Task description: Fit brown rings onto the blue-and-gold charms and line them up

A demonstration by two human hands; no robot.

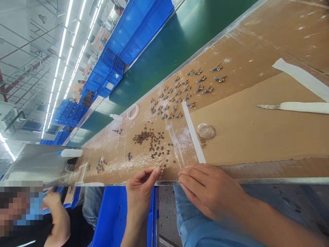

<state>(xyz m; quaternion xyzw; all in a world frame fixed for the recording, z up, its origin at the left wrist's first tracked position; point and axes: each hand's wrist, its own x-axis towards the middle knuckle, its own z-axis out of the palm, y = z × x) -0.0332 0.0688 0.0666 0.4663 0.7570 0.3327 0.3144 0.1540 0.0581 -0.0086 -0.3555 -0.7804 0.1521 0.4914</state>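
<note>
My left hand (143,179) pinches a small painted figurine (161,168) between thumb and fingertips, just above the table's near edge. Close by on its right, my right hand (205,183) rests at the same edge with its fingers drawn together; whatever they may hold is hidden. Beyond the left hand lie many small round brown pieces (142,137), heaped in one spot and scattered toward me. Farther back, several rows of blue and yellow figurines (177,92) lie on the brown cardboard (257,137). A single figurine (129,156) lies to the left of the brown pieces.
A clear round lid (206,131), white tape strip (194,133), tape roll (133,112) and white-handled blade (293,106) lie on the table. Small bottles (72,153) stand left. Blue crates (144,31) line the green belt (200,27). A co-worker's arm (58,212) is at lower left.
</note>
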